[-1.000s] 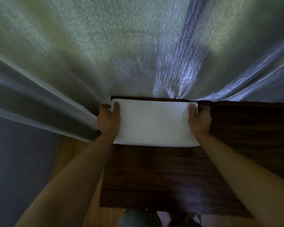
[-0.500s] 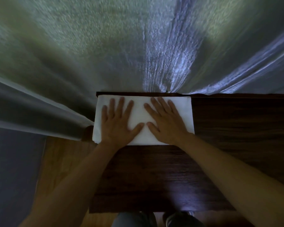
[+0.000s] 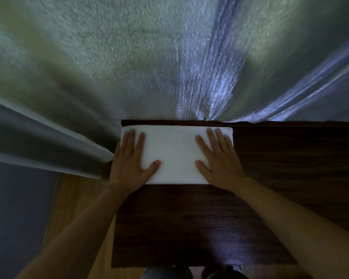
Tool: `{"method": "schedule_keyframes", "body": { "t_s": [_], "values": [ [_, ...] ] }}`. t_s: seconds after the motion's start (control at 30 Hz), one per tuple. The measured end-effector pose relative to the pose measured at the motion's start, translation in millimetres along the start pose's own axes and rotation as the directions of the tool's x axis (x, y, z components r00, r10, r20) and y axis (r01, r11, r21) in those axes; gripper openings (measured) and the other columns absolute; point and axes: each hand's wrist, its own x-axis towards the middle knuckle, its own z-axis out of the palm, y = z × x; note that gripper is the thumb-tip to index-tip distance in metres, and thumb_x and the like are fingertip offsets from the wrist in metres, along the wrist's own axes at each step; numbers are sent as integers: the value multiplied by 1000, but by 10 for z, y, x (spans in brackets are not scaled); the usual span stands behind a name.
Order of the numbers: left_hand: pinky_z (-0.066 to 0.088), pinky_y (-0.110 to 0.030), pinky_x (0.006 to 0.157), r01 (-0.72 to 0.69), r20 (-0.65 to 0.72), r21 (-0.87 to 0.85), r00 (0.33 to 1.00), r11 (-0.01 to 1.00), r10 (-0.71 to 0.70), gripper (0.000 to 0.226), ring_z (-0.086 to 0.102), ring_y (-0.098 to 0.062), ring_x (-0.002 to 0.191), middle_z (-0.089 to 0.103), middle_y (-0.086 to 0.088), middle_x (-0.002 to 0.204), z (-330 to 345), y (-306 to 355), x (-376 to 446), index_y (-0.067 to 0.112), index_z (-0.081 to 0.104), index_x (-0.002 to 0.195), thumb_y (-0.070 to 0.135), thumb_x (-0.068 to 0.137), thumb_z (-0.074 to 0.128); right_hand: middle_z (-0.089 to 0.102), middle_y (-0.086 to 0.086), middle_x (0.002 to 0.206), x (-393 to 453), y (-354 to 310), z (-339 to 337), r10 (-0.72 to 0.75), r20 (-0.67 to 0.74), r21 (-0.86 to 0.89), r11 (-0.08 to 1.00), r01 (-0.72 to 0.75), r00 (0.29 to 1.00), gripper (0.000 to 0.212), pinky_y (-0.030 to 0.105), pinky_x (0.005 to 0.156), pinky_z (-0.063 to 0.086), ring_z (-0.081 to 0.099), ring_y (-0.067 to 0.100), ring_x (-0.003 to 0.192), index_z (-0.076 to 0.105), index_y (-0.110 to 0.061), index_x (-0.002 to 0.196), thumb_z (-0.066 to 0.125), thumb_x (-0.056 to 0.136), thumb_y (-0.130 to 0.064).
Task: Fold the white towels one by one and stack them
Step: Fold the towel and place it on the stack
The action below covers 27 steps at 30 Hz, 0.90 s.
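A folded white towel is seen lying flat at the far left corner of the dark wooden worktop, its far edge close to the worktop's back edge and the curtain hanging just behind. The left hand is laid flat on the towel's left end, partly overhanging that end, and the right hand is laid flat on its right end; on both, the fingers are straight and spread and the thumbs point inward, so nothing is held in either grip and the cloth is only pressed down. The towel is judged to be folded into a neat rectangle, with a rounded fold visible along its far edge, and the step in hand is taken to be smoothing or flattening it. Whether a single towel or a stack is being pressed cannot be told, as no separate layers are distinguishable in the dim light. No other towels, folded or unfolded, are shown on the worktop, so how many are left cannot be judged. A wooden floor is visible to the left, below the worktop.
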Motion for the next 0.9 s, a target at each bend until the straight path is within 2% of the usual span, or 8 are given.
{"method": "schedule_keyframes", "body": {
  "t_s": [0.17,0.27,0.37,0.43,0.5,0.57,0.7,0.9],
  "values": [
    [18,-51,123,1,-10,-10,1000,1000,-2,101,-1,-25,157,-9,-2,171,16,-2,58,35,-6,161,88,84,32,1,14,171,77,3,19,12,32,8,1000,-13,999,77,56,125,7,-6,34,157,4,-30,163,24,99,-68],
    [25,-55,120,21,14,44,1000,999,-22,103,7,-29,156,-1,-6,170,-35,43,44,32,-2,161,89,82,30,0,15,170,69,2,-58,13,59,-9,1000,-12,998,79,58,124,10,-7,36,156,4,-31,163,20,97,-71],
    [27,-60,117,17,15,153,1000,988,-20,108,15,-36,152,7,-14,168,-107,110,87,26,9,161,93,78,26,1,23,168,61,-38,-121,122,43,7,992,-122,992,87,58,125,7,-5,42,155,11,-30,162,27,91,-78],
    [23,-59,119,-3,-7,196,1000,981,5,114,11,-37,153,4,-16,168,-115,111,115,24,12,160,96,74,26,2,25,167,35,-47,-103,170,56,38,984,-173,984,92,56,125,9,-3,43,155,10,-30,162,28,88,-81],
    [18,-58,121,-11,-7,165,1000,986,12,117,1,-37,155,-6,-12,170,-55,62,99,28,3,162,97,72,30,4,25,167,17,-43,-61,164,54,55,984,-167,985,93,56,125,12,0,43,155,9,-30,162,26,88,-82],
    [21,-59,120,24,3,93,1000,995,-24,116,0,-37,155,-7,-7,170,24,7,83,36,-5,161,97,71,34,5,24,167,40,-29,-29,155,50,67,985,-158,987,93,56,125,11,0,43,155,8,-31,162,27,87,-83],
    [32,-60,115,48,-26,67,999,997,-46,117,7,-36,154,5,-6,169,90,-28,141,38,1,161,99,68,38,2,20,168,76,-2,1,164,65,99,981,-170,984,95,54,125,8,-6,41,155,5,-34,162,24,85,-86],
    [30,-59,115,47,-34,34,998,998,-46,115,6,-36,154,6,-5,168,100,-49,172,40,3,159,100,67,34,-13,16,168,130,10,-19,157,180,83,981,-174,971,98,52,125,-6,-24,37,152,-12,-37,158,17,81,-91]
  ]
}}
